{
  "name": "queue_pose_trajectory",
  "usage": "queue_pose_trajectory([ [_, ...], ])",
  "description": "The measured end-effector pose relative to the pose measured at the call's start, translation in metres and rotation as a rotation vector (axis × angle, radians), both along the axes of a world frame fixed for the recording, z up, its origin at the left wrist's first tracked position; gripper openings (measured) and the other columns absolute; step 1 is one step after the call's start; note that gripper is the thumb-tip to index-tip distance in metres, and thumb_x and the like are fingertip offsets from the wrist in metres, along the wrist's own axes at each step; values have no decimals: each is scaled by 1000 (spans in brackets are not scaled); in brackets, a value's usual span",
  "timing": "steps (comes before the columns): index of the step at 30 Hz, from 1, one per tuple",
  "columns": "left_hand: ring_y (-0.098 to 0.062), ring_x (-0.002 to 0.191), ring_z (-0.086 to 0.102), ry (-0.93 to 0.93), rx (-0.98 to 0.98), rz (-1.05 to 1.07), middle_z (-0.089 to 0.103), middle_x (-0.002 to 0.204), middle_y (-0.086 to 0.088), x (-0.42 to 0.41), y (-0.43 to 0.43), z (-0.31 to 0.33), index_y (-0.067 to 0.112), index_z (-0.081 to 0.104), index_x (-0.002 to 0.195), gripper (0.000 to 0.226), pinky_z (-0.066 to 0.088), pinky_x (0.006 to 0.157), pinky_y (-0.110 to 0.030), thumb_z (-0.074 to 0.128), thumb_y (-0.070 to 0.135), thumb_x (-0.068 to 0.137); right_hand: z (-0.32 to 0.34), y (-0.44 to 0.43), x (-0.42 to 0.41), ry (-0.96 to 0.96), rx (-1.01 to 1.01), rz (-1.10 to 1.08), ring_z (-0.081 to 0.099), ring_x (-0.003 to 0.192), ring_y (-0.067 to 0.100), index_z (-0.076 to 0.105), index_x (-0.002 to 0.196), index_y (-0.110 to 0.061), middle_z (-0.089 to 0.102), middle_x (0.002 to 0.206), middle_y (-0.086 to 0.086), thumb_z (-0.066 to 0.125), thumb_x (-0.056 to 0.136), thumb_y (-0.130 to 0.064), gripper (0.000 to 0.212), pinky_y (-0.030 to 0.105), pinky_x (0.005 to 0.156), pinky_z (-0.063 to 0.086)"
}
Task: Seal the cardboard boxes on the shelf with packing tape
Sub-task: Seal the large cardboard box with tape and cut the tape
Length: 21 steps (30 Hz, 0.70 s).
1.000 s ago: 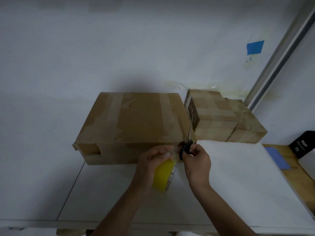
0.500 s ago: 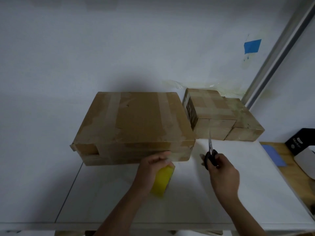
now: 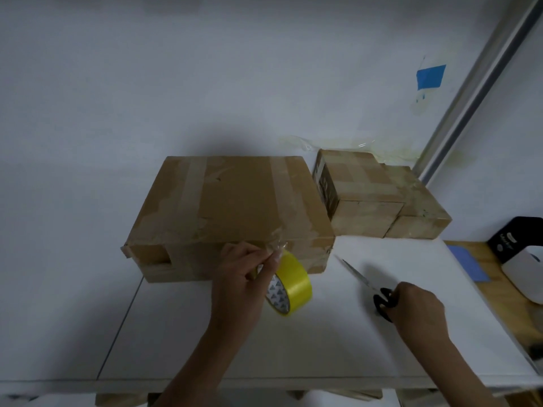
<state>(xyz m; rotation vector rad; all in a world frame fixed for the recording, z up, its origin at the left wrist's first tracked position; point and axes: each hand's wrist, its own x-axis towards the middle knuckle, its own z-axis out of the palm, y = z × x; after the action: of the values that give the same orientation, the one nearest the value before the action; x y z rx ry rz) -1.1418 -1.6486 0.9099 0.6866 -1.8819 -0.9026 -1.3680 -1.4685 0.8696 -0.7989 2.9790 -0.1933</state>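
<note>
— Was any writing legible?

— None. The tape roll (image 3: 289, 284) had small triangles printed on its core, the small boxes (image 3: 367, 195) had a dark side label, and the black case (image 3: 517, 239) at 3 o'clock had white marks. All were too small to read.

— And the room?

— A white shelf (image 3: 323, 348) stood against a white wall, with a blue patch (image 3: 430, 76) at 1 o'clock. The big box (image 3: 232, 207) sat at the centre, and the small boxes were just beside it at 2 o'clock.

— The hands?

— The left hand (image 3: 244, 274) pinched the roll and a clear tape end at the big box's front edge. Half a second earlier the right hand (image 3: 417, 306) had held the scissors (image 3: 367, 282) raised. By then they lay flat, tips toward 11 o'clock, with its fingers curled over the black handles.
</note>
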Motion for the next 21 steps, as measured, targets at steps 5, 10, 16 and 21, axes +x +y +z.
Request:
queue_pose_trajectory([
  [5, -20, 80, 55, -7, -99, 95, 57, 75, 12, 6, -3, 5, 15, 79, 86, 26, 43, 69, -25, 63, 35, 93, 6, -7, -9, -103, 95, -1, 54, 65, 18, 57, 71, -14, 49, 60, -4, 72, 81, -35, 28, 22, 59, 36],
  [10, -16, 83, 54, -16, -87, 207, 63, 78, 10, 15, -7, 9, 16, 80, 91, 29, 45, 68, -30, 61, 39, 93, 17, -16, -6, -127, 160, -31, 59, 71, 19, 71, 83, -7, 59, 71, 3, 71, 84, -26, 19, 22, 59, 38],
  [16, 4, 72, 62, 209, 377, 307, 68, 72, 19, 36, -11, 31, 36, 70, 66, 25, 43, 64, -25, 72, 26, 90, 36, -39, 14, -56, -303, 142, 65, 89, 21, 62, 118, -17, 67, 102, 2, 67, 89, -36, 35, 25, 72, 42],
  [21, -7, 76, 64, 368, 448, 408, 70, 69, 17, 59, -40, 34, 51, 75, 70, 28, 53, 79, -36, 77, 26, 84, 56, -68, 33, -172, -457, 486, 56, 99, 12, 21, 149, -43, 44, 117, -10, 54, 93, -48, 65, 32, 87, 51],
])
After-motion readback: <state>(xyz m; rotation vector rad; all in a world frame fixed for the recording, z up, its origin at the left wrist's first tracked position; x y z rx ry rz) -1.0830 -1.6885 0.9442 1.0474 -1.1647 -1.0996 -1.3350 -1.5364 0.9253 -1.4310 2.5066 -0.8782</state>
